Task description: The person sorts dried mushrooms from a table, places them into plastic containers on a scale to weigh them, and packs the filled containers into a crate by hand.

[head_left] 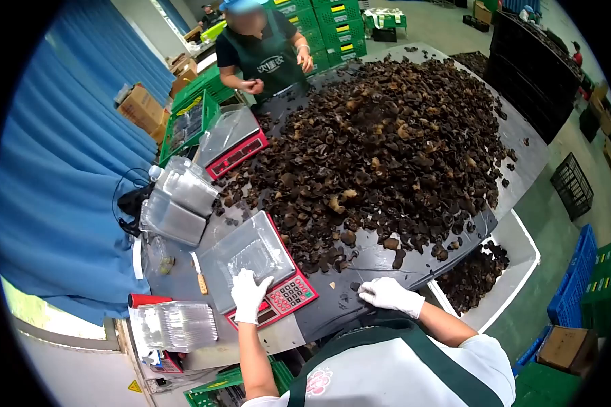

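Note:
My left hand [250,296], in a white glove, rests with its fingers spread at the near edge of a clear plastic tray [256,256]. The tray lies on the platform of a red weighing scale [292,293]. My right hand [391,297], also gloved, is low over the table with fingers together around a small dark piece of wood ear mushroom [355,287]. Beyond both hands rises a large heap of dark brown wood ear mushrooms [387,142].
A knife [200,275] lies left of the scale. Stacked clear containers [176,325] stand nearby, with more containers [173,216] farther back. A white bin [516,271] holds mushrooms at the right. Across the table, a person in a green apron [275,61] stands by another scale [237,152].

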A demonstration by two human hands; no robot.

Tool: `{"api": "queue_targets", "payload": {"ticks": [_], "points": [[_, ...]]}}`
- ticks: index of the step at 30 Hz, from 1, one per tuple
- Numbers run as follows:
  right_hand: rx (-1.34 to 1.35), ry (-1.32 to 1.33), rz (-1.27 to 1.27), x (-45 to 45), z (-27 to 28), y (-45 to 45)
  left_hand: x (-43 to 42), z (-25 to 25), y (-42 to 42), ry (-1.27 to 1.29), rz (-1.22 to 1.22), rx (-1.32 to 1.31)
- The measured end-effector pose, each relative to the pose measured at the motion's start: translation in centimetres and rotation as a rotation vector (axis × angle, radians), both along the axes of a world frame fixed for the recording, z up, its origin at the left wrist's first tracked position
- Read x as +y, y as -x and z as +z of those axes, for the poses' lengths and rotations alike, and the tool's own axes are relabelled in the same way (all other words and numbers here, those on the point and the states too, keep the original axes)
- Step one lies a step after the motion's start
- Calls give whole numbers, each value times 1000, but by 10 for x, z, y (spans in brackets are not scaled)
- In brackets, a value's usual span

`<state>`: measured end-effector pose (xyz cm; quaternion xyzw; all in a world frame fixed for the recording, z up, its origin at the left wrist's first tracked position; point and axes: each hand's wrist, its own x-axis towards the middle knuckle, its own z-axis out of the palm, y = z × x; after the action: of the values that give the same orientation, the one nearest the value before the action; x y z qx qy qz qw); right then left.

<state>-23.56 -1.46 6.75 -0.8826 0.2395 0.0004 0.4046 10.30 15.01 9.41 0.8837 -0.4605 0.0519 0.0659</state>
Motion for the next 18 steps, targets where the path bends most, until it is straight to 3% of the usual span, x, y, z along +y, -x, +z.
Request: {"api": "queue_targets", "payload": {"ticks": [6, 9, 11, 13, 15, 18], "points": [[-7, 93, -142, -52, 0, 13, -10, 31, 18, -30, 117, 241], [-45, 179, -211, -81, 1, 7, -27, 16, 32, 380, 37, 4], [-101, 254, -224, -102, -13, -6, -52, 28, 60, 545, 56, 265], [-142, 106, -297, -121, -14, -29, -79, 21, 88, 688, 56, 558], [-218, -45, -400, -140, -21, -73, -112, 7, 116, 578, -101, 519], [-149, 72, -459, -155, -58, -122, -128, -11, 135, 494, -141, 592]]}}
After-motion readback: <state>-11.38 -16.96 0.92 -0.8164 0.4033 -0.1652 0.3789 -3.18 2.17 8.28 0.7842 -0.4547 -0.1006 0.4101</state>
